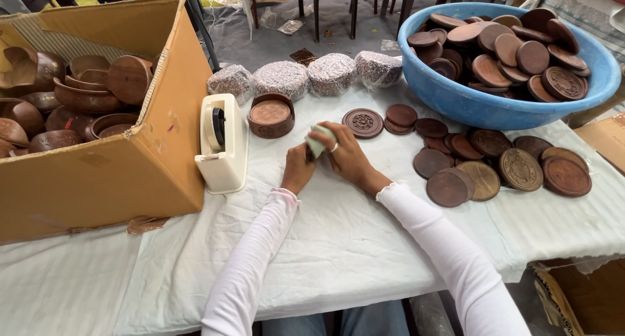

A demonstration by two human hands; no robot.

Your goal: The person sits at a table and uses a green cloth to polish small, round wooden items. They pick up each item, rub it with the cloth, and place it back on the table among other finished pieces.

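Cloth (320, 140) pinched between both hands (329, 159), wrists down.

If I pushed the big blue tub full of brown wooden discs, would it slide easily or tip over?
The blue tub is probably heavy, since wooden discs are heaped past its rim. Its wide, low shape makes tipping unlikely. On the white cloth it might drag and bunch the fabric rather than slide.

White-clothed counter (338, 245) bearing: cardboard box (111, 173) of wooden bowls (84, 95), cream tape dispenser (223, 144), four wrapped bundles (306, 75), round wooden holder (270, 114), loose carved wooden discs (495, 163), and blue basin (469, 101) heaped with more discs.
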